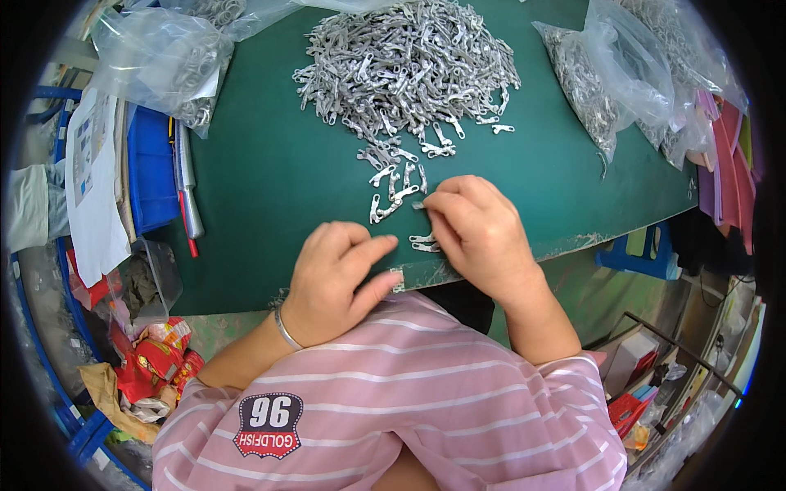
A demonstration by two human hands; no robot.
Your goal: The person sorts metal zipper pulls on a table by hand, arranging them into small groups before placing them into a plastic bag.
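Observation:
My right hand (479, 233) is above the green table, thumb and index finger pinched on a small silver metal piece (418, 205), mostly hidden by the fingertips. Just below those fingers lie a couple of flat silver metal parts (422, 240), each with a slotted end. My left hand (334, 274) hovers at the table's front edge, thumb and index finger apart with a gap between them. A small pale patch shows by its thumb tip; I cannot tell what it is. Ahead of both hands, several loose metal parts (393, 196) are scattered.
A big heap of silver metal parts (409, 65) covers the far middle of the green table (254, 180). Clear plastic bags of metal pieces (585, 82) stand far right, another bag (176, 65) far left. A blue tray (151, 168) and pens border the left side.

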